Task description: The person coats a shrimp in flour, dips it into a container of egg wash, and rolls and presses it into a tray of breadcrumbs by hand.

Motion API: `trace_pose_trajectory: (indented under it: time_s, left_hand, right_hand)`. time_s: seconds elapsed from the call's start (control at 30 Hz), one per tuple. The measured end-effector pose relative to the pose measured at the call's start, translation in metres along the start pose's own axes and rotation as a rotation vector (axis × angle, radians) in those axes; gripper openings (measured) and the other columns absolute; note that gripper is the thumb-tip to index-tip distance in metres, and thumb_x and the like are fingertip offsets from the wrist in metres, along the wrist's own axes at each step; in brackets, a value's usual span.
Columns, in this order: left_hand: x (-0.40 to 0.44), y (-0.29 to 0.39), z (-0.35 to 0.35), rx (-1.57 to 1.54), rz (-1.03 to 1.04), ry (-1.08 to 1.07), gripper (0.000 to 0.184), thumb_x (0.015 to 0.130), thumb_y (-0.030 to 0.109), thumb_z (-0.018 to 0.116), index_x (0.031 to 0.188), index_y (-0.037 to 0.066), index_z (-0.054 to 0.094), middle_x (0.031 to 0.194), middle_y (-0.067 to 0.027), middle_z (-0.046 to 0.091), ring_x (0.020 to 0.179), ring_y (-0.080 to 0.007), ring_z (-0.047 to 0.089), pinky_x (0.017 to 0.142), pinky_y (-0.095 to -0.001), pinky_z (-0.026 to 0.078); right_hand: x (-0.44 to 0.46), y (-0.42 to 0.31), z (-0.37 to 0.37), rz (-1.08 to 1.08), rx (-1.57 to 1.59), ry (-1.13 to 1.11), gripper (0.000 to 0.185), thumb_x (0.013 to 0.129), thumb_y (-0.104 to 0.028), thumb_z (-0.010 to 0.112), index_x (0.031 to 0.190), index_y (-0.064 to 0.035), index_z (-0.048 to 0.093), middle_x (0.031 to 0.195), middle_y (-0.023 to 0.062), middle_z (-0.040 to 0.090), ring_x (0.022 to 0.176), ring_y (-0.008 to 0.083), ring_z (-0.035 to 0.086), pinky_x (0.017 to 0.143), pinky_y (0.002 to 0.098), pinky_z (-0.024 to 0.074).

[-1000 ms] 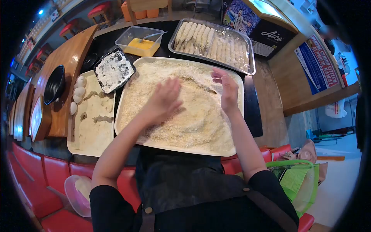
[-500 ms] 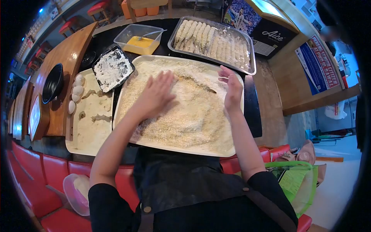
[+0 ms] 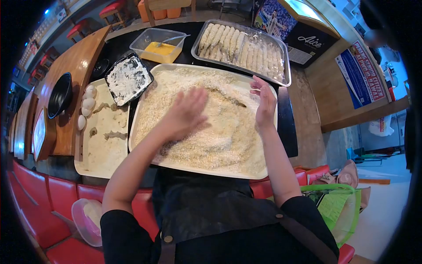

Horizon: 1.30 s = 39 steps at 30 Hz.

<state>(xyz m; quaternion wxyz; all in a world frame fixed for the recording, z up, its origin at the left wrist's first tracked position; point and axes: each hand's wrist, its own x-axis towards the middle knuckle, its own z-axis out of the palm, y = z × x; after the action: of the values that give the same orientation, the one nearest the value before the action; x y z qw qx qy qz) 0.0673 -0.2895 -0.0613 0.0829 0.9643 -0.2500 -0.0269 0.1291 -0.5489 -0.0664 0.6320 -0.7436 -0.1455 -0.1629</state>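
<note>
A large cream tray [image 3: 198, 171] holds a wide layer of pale breadcrumbs [image 3: 220, 141]. My left hand [image 3: 187, 114] is over the left-centre of the crumbs, palm down with fingers apart, slightly blurred, holding nothing that shows. Just to its right, a long crumb-covered piece [image 3: 231, 100] lies partly buried, its darker end showing. My right hand [image 3: 265, 103] is at the tray's right side, upright on its edge, fingers slightly apart and nothing visible in it.
Behind are a clear tray [image 3: 288, 79] of coated pieces and a plastic tub [image 3: 151, 34] of yellow liquid. At left are a black dish of white flour [image 3: 127, 79], a second cream tray [image 3: 99, 169], several eggs [image 3: 88, 104] and a black bowl [image 3: 60, 94].
My left hand has moved left, then back right over the crumbs. My right hand has shifted slightly right. The crumbs near the long piece look somewhat rearranged.
</note>
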Motion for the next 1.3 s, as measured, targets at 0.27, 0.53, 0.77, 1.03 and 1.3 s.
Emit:
trace_pose_trajectory:
  time_s: [0.27,0.53,0.77,1.03,1.3]
  left_hand:
    - [-0.006,-0.024,-0.013,-0.594,0.009,0.116,0.068,0.101,0.041,0.037,0.154,0.005,0.012,0.161,-0.013,0.01,0.149,-0.0282,0.006,0.12,-0.0404,0.008]
    - [0.004,-0.026,0.008,-0.684,0.028,0.299,0.064,0.101,0.027,0.042,0.153,0.003,0.015,0.158,-0.0181,0.017,0.147,-0.0316,0.016,0.119,-0.0372,0.013]
    - [0.001,-0.019,0.003,-0.981,0.022,0.293,0.062,0.1,0.027,0.041,0.152,0.002,0.018,0.158,-0.0187,0.02,0.146,-0.033,0.021,0.118,-0.0378,0.017]
    - [0.002,-0.014,0.006,-0.719,0.006,0.207,0.066,0.1,0.028,0.041,0.152,0.0,0.013,0.159,-0.0209,0.013,0.147,-0.0337,0.014,0.119,-0.0373,0.012]
    - [-0.004,-0.019,-0.005,0.007,-0.12,0.136,0.066,0.098,0.033,0.043,0.152,0.006,0.019,0.16,-0.0136,0.013,0.147,-0.0365,0.01,0.117,-0.054,0.004]
  right_hand:
    - [0.001,0.002,0.0,0.0,0.001,0.006,0.048,0.104,-0.037,0.037,0.124,-0.0011,0.06,0.107,0.0137,0.065,0.101,0.0197,0.06,0.088,0.0325,0.047]
    - [-0.001,0.002,0.0,0.041,0.006,0.006,0.045,0.103,-0.036,0.039,0.123,-0.0011,0.06,0.107,0.0117,0.064,0.1,0.0188,0.058,0.087,0.0324,0.0459]
    - [-0.001,0.008,-0.001,0.058,0.004,0.029,0.04,0.102,-0.032,0.043,0.123,-0.0029,0.061,0.105,0.0115,0.064,0.1,0.0184,0.058,0.087,0.0314,0.0457]
    - [0.0,0.008,-0.002,-0.015,-0.03,0.02,0.048,0.103,-0.04,0.038,0.125,-0.003,0.059,0.107,0.0116,0.065,0.1,0.018,0.059,0.085,0.0304,0.0468]
    - [-0.001,0.004,-0.002,-0.003,0.007,0.021,0.039,0.104,-0.028,0.04,0.122,-0.0006,0.06,0.111,0.0138,0.063,0.101,0.0228,0.062,0.085,0.0327,0.049]
